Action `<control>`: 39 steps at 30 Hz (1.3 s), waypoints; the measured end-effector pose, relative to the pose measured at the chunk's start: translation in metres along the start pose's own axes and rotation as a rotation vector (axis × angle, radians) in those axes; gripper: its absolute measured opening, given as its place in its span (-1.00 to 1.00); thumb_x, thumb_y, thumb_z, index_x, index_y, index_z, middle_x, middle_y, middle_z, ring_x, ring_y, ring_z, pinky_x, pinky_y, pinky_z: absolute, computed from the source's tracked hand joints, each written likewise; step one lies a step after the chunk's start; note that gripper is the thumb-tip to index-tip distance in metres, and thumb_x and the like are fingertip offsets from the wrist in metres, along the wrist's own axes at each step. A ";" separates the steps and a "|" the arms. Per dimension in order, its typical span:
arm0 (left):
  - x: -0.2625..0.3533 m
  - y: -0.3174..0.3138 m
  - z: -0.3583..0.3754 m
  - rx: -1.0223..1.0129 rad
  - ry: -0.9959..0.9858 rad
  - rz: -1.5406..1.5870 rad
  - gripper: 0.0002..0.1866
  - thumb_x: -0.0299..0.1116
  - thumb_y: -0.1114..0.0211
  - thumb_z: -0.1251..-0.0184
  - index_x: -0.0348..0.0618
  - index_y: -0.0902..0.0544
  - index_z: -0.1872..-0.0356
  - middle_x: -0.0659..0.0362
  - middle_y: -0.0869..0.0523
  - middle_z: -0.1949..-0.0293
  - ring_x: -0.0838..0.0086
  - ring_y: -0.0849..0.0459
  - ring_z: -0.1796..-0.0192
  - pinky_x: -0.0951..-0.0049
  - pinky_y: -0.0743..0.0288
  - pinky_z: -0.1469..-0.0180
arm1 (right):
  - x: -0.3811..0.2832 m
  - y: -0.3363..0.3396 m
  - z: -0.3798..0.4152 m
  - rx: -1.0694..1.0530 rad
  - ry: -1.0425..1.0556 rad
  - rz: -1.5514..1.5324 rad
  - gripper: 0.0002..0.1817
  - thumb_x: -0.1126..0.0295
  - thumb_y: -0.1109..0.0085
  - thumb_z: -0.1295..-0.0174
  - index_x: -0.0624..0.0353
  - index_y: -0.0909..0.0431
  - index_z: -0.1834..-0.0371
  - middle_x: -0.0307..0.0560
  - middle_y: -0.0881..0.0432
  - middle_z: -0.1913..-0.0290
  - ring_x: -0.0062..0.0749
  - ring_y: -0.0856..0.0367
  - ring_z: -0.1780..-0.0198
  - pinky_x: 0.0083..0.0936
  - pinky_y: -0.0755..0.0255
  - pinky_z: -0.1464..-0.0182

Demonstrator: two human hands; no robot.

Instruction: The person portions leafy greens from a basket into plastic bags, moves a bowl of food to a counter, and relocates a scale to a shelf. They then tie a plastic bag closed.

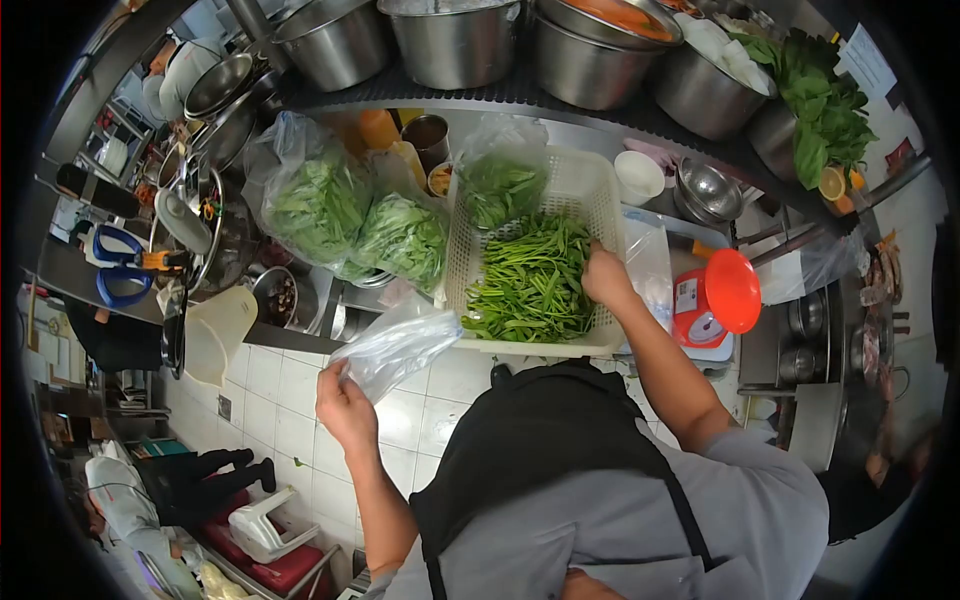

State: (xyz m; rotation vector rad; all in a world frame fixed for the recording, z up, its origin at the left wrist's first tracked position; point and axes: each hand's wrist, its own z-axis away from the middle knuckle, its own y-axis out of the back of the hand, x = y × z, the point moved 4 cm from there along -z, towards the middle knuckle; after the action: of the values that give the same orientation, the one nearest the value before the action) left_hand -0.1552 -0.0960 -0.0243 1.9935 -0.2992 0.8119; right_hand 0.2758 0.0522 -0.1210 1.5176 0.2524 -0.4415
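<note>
My left hand (pixel 347 408) is closed on the edge of a clear plastic bag (pixel 400 345), which hangs out in front of the counter's edge. A white perforated basket (pixel 463 262) holds a heap of cut green vegetables (pixel 530 285). At the heap's right side my right hand (pixel 606 277) has its fingers curled against the stems; what they grip is partly hidden. Behind the heap, in the same basket, lies a bag of greens (pixel 502 188). Two more bags of leafy greens (pixel 318 205) (pixel 405 238) stand left of the basket.
Right of the basket is a red scale (pixel 697 310) with a round red pan (pixel 732 290). Steel pots (pixel 450 45) line the shelf above. Blue-handled scissors (pixel 122 265) and a beige jug (pixel 220 330) hang at the left. Another person (pixel 190 480) is at the lower left.
</note>
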 end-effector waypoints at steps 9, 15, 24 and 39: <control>-0.036 0.024 0.035 0.021 0.156 0.058 -0.70 -0.72 -0.03 -0.14 -0.32 -0.66 0.16 -0.03 -0.70 0.27 0.17 -0.68 0.25 0.35 -0.52 0.16 | 0.025 -0.030 -0.012 -0.004 0.189 -0.127 -0.75 0.43 -0.06 -0.16 0.28 -0.51 0.11 0.36 -0.64 0.21 0.29 -0.61 0.13 0.00 -0.47 0.04; -0.048 0.035 0.063 0.070 0.246 0.143 -0.69 -0.74 -0.01 -0.14 -0.32 -0.66 0.17 -0.01 -0.69 0.28 0.26 -0.65 0.33 0.38 -0.50 0.23 | -0.011 0.036 -0.033 0.000 0.022 -0.129 -0.70 0.33 -0.06 -0.21 0.27 -0.53 0.07 0.39 -0.62 0.14 0.26 -0.58 0.02 -0.03 -0.44 -0.04; -0.055 0.041 0.079 0.088 0.229 0.078 -0.71 -0.71 -0.03 -0.15 -0.32 -0.66 0.18 -0.02 -0.70 0.28 0.22 -0.68 0.31 0.39 -0.50 0.23 | -0.007 0.008 -0.048 0.111 0.117 0.063 -0.67 0.23 -0.09 -0.27 0.21 -0.59 0.03 0.27 -0.65 0.11 0.20 -0.59 0.01 -0.02 -0.44 -0.04; -0.043 0.036 0.065 0.066 0.191 0.097 -0.71 -0.72 -0.02 -0.13 -0.31 -0.66 0.19 -0.01 -0.68 0.30 0.22 -0.67 0.29 0.40 -0.51 0.17 | -0.077 0.012 -0.045 -0.235 0.610 0.025 -0.70 0.38 0.01 -0.29 0.24 -0.51 -0.03 0.25 -0.64 0.08 0.21 -0.56 0.03 -0.06 -0.42 -0.09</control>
State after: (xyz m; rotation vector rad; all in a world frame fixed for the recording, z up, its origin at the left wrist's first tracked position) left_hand -0.1780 -0.1746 -0.0503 1.9563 -0.2615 1.0782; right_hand 0.2176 0.1064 -0.0792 1.3874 0.7340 0.0844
